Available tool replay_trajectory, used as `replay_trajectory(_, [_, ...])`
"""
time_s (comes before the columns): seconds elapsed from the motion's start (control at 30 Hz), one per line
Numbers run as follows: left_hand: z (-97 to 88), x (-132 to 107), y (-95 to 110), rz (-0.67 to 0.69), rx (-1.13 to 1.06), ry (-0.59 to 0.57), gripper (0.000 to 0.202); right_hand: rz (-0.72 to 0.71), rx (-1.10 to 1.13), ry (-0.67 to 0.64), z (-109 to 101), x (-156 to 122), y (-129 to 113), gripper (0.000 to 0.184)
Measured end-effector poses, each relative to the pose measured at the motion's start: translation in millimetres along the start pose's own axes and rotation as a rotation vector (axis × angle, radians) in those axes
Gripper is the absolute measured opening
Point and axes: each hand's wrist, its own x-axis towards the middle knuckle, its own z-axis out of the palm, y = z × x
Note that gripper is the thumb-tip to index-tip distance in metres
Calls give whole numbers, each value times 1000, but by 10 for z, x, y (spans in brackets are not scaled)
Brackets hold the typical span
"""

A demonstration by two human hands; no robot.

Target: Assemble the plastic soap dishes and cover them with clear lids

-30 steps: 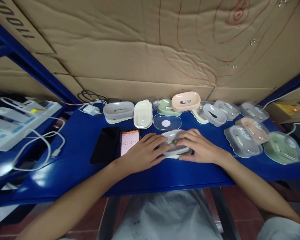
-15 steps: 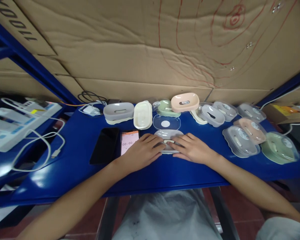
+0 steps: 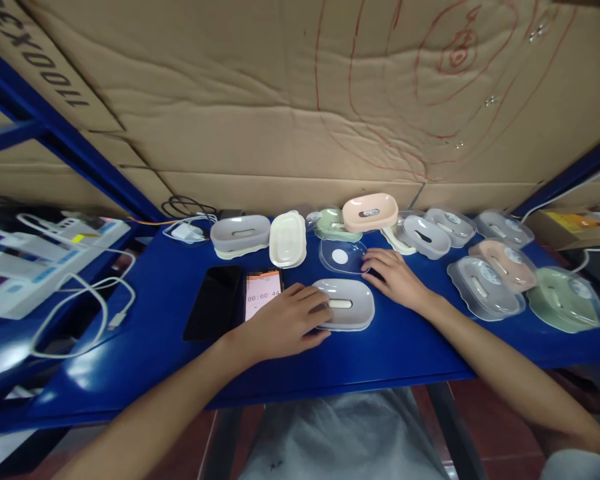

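A grey soap dish [image 3: 347, 304] lies on the blue table [image 3: 155, 300] right before me. My left hand [image 3: 285, 320] rests on its left end, fingers curled against the rim. My right hand [image 3: 394, 277] reaches past it, fingers stretched flat, their tips touching the edge of a clear lid [image 3: 343, 256] with a round white sticker. Nothing is held in the right hand.
Left of the dish lie a phone showing a timer [image 3: 263, 293] and a dark phone [image 3: 213, 309]. Along the back stand grey [image 3: 240, 235], cream [image 3: 287, 238], green [image 3: 333, 223] and pink [image 3: 370, 211] dishes. Several lidded dishes [image 3: 485, 285] crowd the right side. Cables [image 3: 80, 300] trail at left.
My right hand has left the grey dish and moved back to the clear lid. The left hand stays on the dish, which now lies flat and uncovered.
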Motion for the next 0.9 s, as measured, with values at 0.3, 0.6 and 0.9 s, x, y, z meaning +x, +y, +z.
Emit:
replay_trajectory(0.3, [-80, 27, 28, -6, 91, 81, 48, 260, 577, 226, -209, -41, -232, 33])
replay_trajectory(0.6, [-1, 23, -7, -39, 118, 117, 56, 477, 605, -14, -104, -43, -226, 54])
replay_trajectory(0.9, [56, 1, -35, -61, 92, 115, 51, -90, 113, -84, -74, -142, -403, 53])
